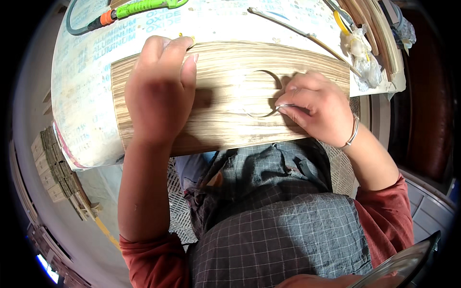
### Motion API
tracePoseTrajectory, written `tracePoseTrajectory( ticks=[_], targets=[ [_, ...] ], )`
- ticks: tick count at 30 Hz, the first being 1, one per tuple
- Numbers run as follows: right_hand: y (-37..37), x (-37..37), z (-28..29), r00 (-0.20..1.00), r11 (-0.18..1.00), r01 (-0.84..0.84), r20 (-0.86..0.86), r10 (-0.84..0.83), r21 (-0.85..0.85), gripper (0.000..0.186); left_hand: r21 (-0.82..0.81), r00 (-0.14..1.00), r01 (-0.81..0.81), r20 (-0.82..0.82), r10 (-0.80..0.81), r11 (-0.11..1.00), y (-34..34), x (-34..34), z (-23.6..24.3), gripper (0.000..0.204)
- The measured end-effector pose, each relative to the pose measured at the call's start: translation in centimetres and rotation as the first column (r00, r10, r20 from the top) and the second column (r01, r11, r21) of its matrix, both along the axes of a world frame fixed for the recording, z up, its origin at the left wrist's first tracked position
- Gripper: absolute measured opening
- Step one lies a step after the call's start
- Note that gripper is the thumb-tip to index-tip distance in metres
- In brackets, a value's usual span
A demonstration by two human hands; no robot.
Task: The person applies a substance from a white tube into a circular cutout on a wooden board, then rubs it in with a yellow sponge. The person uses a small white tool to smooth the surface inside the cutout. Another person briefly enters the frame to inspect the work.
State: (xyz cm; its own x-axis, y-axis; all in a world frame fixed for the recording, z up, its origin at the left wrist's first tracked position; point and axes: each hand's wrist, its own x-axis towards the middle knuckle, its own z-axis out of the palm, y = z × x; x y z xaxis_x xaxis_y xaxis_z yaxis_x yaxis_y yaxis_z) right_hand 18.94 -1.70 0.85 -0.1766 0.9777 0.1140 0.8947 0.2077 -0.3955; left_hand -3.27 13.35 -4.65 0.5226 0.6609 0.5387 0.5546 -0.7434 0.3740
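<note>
A striped wooden sheet (pixel 225 129) lies crosswise on the worktable, with a circular outline (pixel 263 72) on its right half. My left hand (pixel 161 86) rests over the sheet's far left part, fingers bent and somewhat apart near the far edge, beside a small, partly hidden yellow thing (pixel 193 41). My right hand (pixel 314 108) pinches a thin silvery tool (pixel 287 106), too small to identify, at the right side of the circle.
The worktable (pixel 81 86) bears a green-orange tool with a hose (pixel 139 8), long thin tools (pixel 278 21) and crumpled plastic with yellow items (pixel 362 57). Wooden strips (pixel 382 38) lie at right. Stacked boards (pixel 53 177) stand on the left below.
</note>
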Motion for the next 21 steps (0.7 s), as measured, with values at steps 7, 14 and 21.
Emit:
tracePoseTrajectory(
  ticks=[7,14,21],
  targets=[
    [0.7,-0.5,-0.3,0.988,0.988,-0.151,0.033,0.152,-0.021,0.007,-0.034,1.0,-0.006,0.007,0.006,0.999,-0.3,0.0,0.3,0.018],
    [0.8,-4.5,-0.5,0.998,0.997,0.06,-0.021,-0.061,-0.055,0.011,0.036,1.0,0.003,0.008,-0.003,0.999,-0.1,0.2,0.0,0.022],
    [0.0,-3.7,0.1,0.995,0.994,0.074,0.073,-0.068,-0.08,0.002,0.064,0.998,0.029,0.054,-0.032,0.998,0.1,-0.2,-0.5,0.022]
  ],
)
